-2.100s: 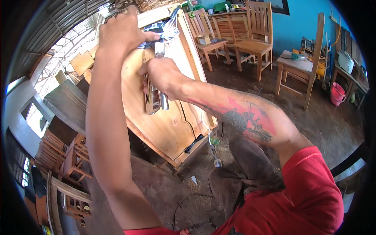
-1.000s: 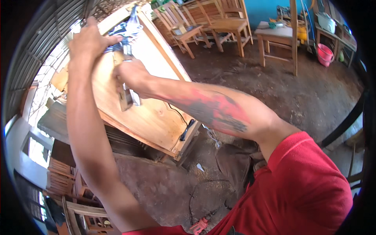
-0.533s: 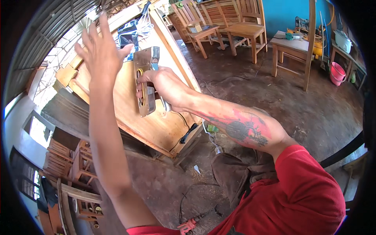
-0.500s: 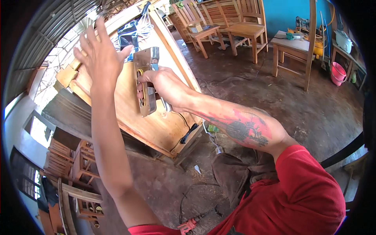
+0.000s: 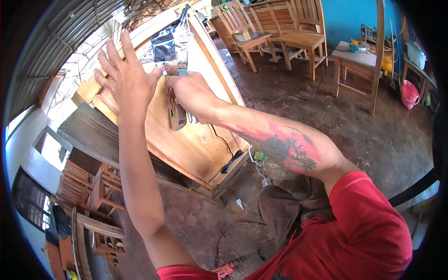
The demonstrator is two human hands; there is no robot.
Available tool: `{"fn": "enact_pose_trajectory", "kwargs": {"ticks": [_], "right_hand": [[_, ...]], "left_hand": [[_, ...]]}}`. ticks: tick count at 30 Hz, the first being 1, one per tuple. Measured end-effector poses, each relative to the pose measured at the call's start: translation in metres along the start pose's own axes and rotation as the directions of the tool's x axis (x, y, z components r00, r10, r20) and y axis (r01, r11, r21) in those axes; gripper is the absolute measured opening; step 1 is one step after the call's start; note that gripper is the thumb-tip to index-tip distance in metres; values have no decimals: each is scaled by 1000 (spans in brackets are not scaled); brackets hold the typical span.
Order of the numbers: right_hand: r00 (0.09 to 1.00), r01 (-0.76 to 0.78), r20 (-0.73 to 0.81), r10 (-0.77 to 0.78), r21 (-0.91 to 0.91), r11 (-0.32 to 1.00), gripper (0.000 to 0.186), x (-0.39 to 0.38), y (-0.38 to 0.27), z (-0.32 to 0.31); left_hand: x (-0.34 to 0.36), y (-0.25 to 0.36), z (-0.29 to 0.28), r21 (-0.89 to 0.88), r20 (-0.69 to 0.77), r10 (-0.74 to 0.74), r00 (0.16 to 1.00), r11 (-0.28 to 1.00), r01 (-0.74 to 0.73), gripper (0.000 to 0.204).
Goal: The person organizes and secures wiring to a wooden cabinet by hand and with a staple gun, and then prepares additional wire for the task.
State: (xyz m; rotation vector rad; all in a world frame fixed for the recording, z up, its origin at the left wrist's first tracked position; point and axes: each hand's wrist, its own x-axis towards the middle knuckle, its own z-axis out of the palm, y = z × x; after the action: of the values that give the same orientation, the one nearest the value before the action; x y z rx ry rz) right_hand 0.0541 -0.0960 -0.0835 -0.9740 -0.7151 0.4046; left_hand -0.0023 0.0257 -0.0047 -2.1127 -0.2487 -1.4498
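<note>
1. Metal hand tool point(image 5: 178, 116): it's over the middle of the wooden panel point(image 5: 203, 161), seen nearly edge-on. Can't tell if it's touching the wood.
2. Near end of the panel: a bundled black cord point(image 5: 232, 161) sits by the right corner, well apart from the tool.
3. Right hand point(image 5: 192, 93): closed around the tool's handle. I'd call this step lining the tool up; the next move calls for a firm wrist and a steady angle.
4. Left hand point(image 5: 129, 84): open, empty, fingers spread, thumb just beside the tool's far end. Can't tell if they touch, so I'd keep that thumb clear.
5. Far end: dark shiny packet point(image 5: 163, 44), with white cord point(image 5: 183, 40) to its right.
6. Compared with half a second ago, the tool's broad side no longer faces us and its far end sits closer to the left thumb.
</note>
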Motion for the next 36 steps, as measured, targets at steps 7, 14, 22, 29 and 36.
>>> {"fn": "enact_pose_trajectory", "kwargs": {"ticks": [7,14,22,29,36], "right_hand": [[989,-132,-75,131,-8,991,28,5,-7,4],[990,-110,-92,111,11,994,30,22,4,3],[991,-102,-87,101,-11,995,31,24,2,5],[993,-95,-73,96,21,995,20,25,3,8],[978,-23,-208,8,-68,997,26,34,20,17]], "left_hand": [[21,7,-6,154,105,-60,993,987,43,117],[44,2,-17,147,209,121,970,977,-153,116],[39,3,-14,131,148,102,984,984,-122,114],[32,-7,-6,147,93,181,979,970,-193,124],[35,0,-11,130,185,150,971,976,-176,126]]}}
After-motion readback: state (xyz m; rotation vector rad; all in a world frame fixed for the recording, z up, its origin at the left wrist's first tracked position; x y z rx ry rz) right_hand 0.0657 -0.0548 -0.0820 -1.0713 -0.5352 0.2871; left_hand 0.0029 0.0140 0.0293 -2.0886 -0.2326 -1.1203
